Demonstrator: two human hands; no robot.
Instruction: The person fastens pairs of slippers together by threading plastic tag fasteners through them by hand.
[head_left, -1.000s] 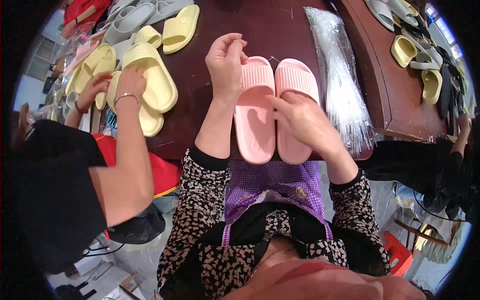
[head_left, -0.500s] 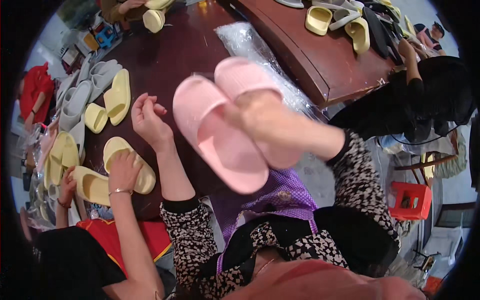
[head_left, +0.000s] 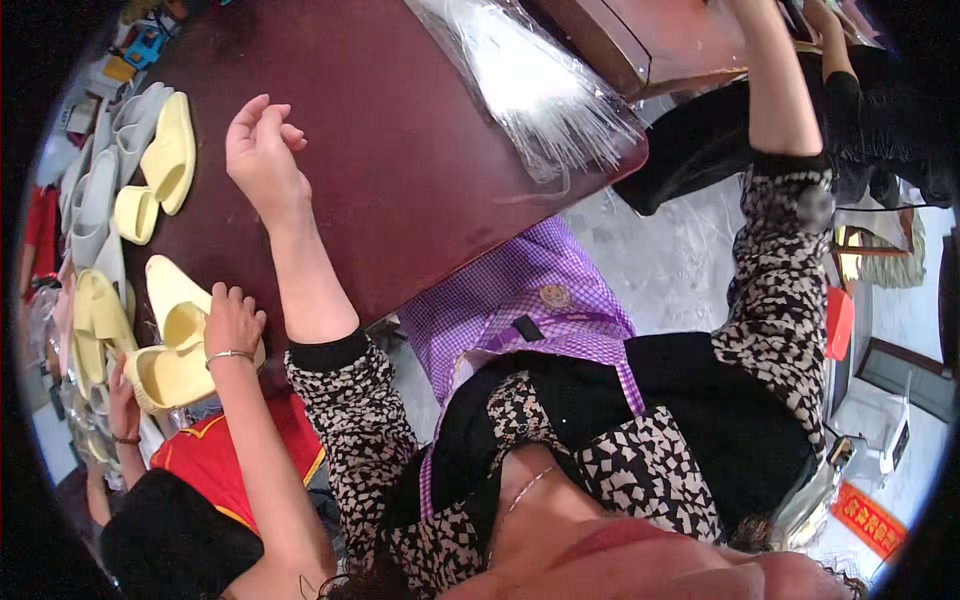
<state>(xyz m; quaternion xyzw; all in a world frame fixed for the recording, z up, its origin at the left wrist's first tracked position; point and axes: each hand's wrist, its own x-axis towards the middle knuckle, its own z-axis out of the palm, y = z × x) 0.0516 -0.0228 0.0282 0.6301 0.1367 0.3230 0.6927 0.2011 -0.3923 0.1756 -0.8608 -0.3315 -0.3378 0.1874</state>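
My left hand [head_left: 268,150] is raised over the dark red table [head_left: 390,130], holding nothing, its fingers loosely curled and apart. Past the top edge of the picture, my right hand is hidden; only its forearm [head_left: 785,95] and patterned sleeve show, stretched toward the far right. Nearest that arm on the table lies a stack of clear plastic bags [head_left: 535,90] with fringed ends. No pink slippers show in the picture at this moment.
On the left, a co-worker's hands [head_left: 232,325] hold a pair of yellow slippers [head_left: 170,380]. Another yellow pair [head_left: 172,155] and several grey slippers [head_left: 95,195] line the table's left side. A second table [head_left: 680,30] and a person in black stand at right.
My right arm has swung up and to the right, carrying its hand and the pink slippers it held out of view. My left hand stays loosely curled. The view has shifted.
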